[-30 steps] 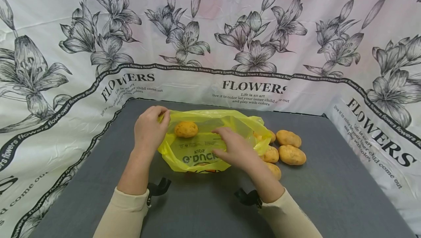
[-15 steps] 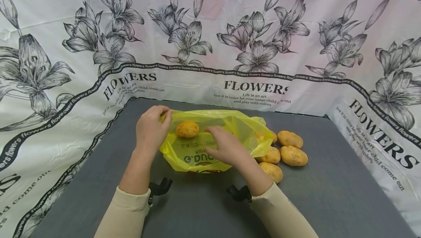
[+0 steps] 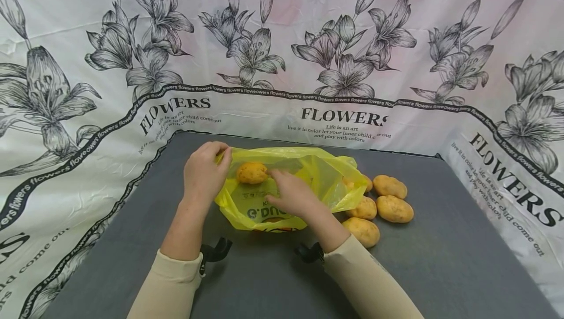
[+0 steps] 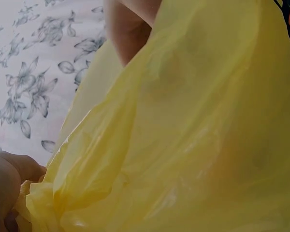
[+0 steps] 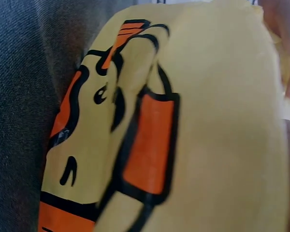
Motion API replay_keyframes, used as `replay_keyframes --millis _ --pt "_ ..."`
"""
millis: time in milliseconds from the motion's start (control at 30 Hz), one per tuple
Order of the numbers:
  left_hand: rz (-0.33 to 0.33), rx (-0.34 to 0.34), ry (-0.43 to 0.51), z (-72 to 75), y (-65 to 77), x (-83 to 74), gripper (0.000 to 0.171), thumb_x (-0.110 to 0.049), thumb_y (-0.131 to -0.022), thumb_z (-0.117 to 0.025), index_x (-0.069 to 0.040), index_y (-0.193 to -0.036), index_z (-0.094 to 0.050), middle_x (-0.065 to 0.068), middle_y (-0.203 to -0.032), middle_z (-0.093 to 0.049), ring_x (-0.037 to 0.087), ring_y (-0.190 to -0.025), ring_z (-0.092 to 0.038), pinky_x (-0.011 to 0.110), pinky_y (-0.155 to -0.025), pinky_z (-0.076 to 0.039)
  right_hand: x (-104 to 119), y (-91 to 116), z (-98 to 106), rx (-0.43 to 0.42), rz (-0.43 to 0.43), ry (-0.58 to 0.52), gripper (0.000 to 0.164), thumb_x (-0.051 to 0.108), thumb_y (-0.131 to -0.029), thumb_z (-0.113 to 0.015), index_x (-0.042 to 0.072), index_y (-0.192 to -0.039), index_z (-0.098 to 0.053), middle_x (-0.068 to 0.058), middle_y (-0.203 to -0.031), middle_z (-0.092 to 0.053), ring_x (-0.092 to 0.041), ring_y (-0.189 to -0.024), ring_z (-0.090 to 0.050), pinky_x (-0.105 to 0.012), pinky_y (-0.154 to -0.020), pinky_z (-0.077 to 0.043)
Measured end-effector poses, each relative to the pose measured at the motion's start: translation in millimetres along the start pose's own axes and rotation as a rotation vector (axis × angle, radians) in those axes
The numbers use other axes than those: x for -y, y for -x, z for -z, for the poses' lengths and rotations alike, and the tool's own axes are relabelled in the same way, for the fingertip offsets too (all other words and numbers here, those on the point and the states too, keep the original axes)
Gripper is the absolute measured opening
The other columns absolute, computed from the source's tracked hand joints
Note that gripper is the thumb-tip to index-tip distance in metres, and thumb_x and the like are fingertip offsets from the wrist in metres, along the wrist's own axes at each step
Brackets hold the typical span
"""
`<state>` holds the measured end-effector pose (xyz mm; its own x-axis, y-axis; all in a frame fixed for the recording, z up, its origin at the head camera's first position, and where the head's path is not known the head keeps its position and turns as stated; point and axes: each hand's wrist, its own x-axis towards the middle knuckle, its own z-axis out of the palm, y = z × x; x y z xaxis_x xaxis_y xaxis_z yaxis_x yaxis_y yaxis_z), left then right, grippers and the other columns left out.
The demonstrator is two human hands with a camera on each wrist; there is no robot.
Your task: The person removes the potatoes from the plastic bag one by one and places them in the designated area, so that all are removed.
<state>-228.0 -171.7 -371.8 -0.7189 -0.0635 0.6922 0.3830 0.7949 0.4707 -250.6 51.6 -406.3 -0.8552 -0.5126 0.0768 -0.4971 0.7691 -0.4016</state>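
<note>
A yellow plastic bag (image 3: 233, 213) lies with its mouth spread wide, a cartoon print on its side. Its left rim is pinched by my left hand (image 3: 204, 169); the left wrist view has the bag film bunched at that left hand (image 4: 9, 186). One potato (image 3: 251, 173) rests inside the bag, near the left. My right hand (image 3: 292, 194) reaches into the opening with its fingers extended. Its fingertips come right beside the potato's right end; whether they touch cannot be told. In the right wrist view the printed bag side (image 5: 222, 121) covers most of the work.
Several potatoes (image 3: 394, 209) lie to the right of the bag, some partly behind its edge. The dark grey table (image 3: 440, 260) is enclosed at the back and sides by a white flower-printed cloth (image 3: 264, 113).
My right hand has moved left across the bag's mouth, up to the potato inside. The left hand keeps its hold on the rim, and the potato stays in place.
</note>
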Motion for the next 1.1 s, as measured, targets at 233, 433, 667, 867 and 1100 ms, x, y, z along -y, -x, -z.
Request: replay_keyframes --millis 233,433,667,867,1100 --pt "0.002 -0.004 0.001 -0.2 0.0 -0.4 0.016 -0.016 -0.100 -0.068 -0.002 -0.101 -0.076 0.012 -0.094 -0.072 0.028 -0.085 -0.068 0.045 -0.075 -0.057 -1.9 -11.6 -10.0 0.029 -0.028 0.049 0.073 0.030 -0.094 -0.076 0.006 -0.155 -0.043 -0.014 -0.155 -0.047 -0.033 -0.138 -0.049 -0.050 -0.109 -0.045" --pt "0.012 0.007 -0.008 -0.5 0.4 -0.3 0.016 -0.016 -0.101 -0.066 -0.003 -0.101 -0.076 0.011 -0.094 -0.072 0.028 -0.085 -0.068 0.045 -0.075 -0.057 -1.0 -22.2 -17.3 0.055 -0.006 0.048 0.073 0.028 -0.095 -0.075 0.006 -0.156 -0.042 -0.015 -0.157 -0.043 -0.033 -0.140 -0.047 -0.047 -0.113 -0.042" --pt "0.014 0.005 -0.015 -1.1 1.2 -0.2 0.016 -0.016 -0.100 -0.067 -0.003 -0.100 -0.076 0.011 -0.093 -0.072 0.028 -0.085 -0.068 0.045 -0.075 -0.057 -1.9 -33.6 -27.0 0.098 -0.006 0.076 0.083 0.030 -0.094 -0.075 0.006 -0.161 -0.031 -0.015 -0.166 -0.028 -0.033 -0.146 -0.038 -0.045 -0.117 -0.036" --pt "0.013 0.008 -0.013 -1.8 1.4 -0.1 0.016 -0.016 -0.100 -0.067 -0.003 -0.100 -0.076 0.011 -0.093 -0.072 0.028 -0.084 -0.068 0.045 -0.075 -0.057 -3.5 -37.0 -32.3 0.115 -0.023 0.073 0.085 0.029 -0.096 -0.073 0.004 -0.162 -0.026 -0.015 -0.167 -0.024 -0.033 -0.148 -0.034 -0.046 -0.118 -0.034" --pt "0.014 0.008 -0.005 -1.1 0.5 -0.9 0.016 -0.016 -0.100 -0.067 -0.003 -0.100 -0.076 0.011 -0.093 -0.072 0.028 -0.085 -0.068 0.045 -0.075 -0.057 -5.2 -39.6 -34.7 0.072 -0.015 0.122 0.081 0.026 -0.097 -0.073 0.005 -0.161 -0.029 -0.019 -0.162 -0.031 -0.034 -0.144 -0.040 -0.045 -0.113 -0.042"
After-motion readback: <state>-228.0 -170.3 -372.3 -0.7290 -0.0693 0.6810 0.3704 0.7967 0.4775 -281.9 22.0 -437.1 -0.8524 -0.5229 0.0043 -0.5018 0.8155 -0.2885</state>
